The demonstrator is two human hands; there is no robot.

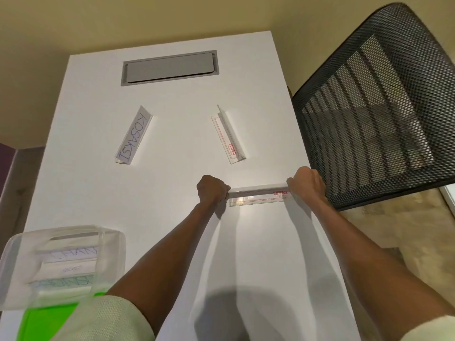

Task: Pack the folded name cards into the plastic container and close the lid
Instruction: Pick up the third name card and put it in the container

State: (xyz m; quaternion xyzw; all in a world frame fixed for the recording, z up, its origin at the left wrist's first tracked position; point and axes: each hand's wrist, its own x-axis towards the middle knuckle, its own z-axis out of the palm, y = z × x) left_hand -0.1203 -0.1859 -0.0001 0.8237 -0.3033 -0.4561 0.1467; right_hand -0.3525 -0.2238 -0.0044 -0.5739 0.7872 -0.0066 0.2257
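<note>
A folded name card (pixel 258 196) with a red label lies across the white table (pixel 172 193) right of the middle. My left hand (pixel 212 189) grips its left end and my right hand (pixel 307 184) grips its right end. Two more folded cards stand farther back: one reading KOSAKSI (pixel 133 136) on the left, one with red print (pixel 229 137) on the right. The clear plastic container (pixel 14 271) sits at the near left and holds several cards (pixel 66 267). A green lid (pixel 46 321) lies under its near side.
A black mesh chair back (pixel 376 107) stands close to the table's right edge. A grey cable hatch (pixel 170 68) is set into the table at the far side. A purple and grey panel (pixel 9 168) borders the left.
</note>
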